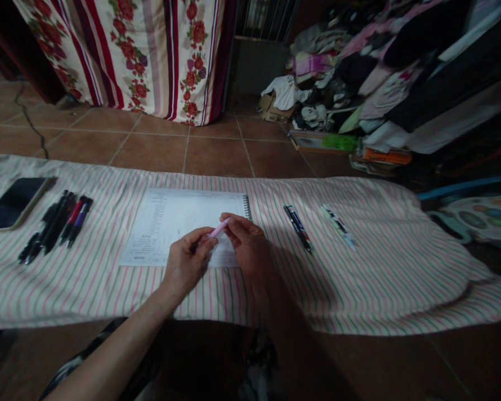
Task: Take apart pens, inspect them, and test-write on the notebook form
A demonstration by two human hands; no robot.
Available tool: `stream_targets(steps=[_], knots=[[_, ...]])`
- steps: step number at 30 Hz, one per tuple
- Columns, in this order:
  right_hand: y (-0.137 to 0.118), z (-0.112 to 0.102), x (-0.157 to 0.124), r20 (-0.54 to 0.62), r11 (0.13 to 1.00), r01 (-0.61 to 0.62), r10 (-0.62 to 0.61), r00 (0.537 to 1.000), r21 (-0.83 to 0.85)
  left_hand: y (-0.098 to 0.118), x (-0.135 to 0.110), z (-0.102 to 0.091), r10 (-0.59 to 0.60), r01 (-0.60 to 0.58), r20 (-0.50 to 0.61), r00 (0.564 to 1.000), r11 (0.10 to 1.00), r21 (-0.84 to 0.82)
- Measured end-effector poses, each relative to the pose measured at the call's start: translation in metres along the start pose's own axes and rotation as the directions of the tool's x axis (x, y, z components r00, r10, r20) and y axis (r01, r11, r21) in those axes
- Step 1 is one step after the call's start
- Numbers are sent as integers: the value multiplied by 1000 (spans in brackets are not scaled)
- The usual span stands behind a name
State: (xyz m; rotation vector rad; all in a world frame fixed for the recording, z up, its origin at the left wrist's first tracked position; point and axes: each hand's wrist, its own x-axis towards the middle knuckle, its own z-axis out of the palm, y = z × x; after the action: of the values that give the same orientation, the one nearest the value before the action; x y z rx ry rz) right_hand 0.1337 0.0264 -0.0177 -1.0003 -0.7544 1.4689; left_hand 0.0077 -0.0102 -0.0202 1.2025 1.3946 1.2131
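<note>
A pink pen [219, 229] is held between my two hands, tilted up to the right. My left hand [187, 256] is closed on its lower left end, thumb and fingers pinching it. The fingertips of my right hand [248, 242] pinch its upper right end. Beneath them lies a spiral-bound notebook [146, 234] with printed text and faint marks on its page; its wire binding is on the right. To the right of my hands are dark pens [298, 228] lying close together and a pale patterned pen [339, 227].
A striped cloth [384, 278] covers the table. At the left lie several pens [58, 223] and a phone [14, 203]. Beyond the far edge are a tiled floor [212, 150], a floral curtain [158, 55] and heaped clothes [338, 72].
</note>
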Motion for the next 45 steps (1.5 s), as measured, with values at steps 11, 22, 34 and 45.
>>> stream_targets(steps=[11,22,34,45], knots=[[6,-1,2,-33,996,65,-68,997,-68,3,-1,-2,162,-147,-52,985,965,217],[0,0,0,18,1000,-22,22,1000,-18,-1,2,-1,1,-1,8,1000,1000,-12],[3,0,-1,28,997,43,-41,999,-68,1,1,-3,95,-85,-57,994,984,154],[0,0,0,49,1000,-31,31,998,0,-5,2,-2,29,-30,16,999,998,50]])
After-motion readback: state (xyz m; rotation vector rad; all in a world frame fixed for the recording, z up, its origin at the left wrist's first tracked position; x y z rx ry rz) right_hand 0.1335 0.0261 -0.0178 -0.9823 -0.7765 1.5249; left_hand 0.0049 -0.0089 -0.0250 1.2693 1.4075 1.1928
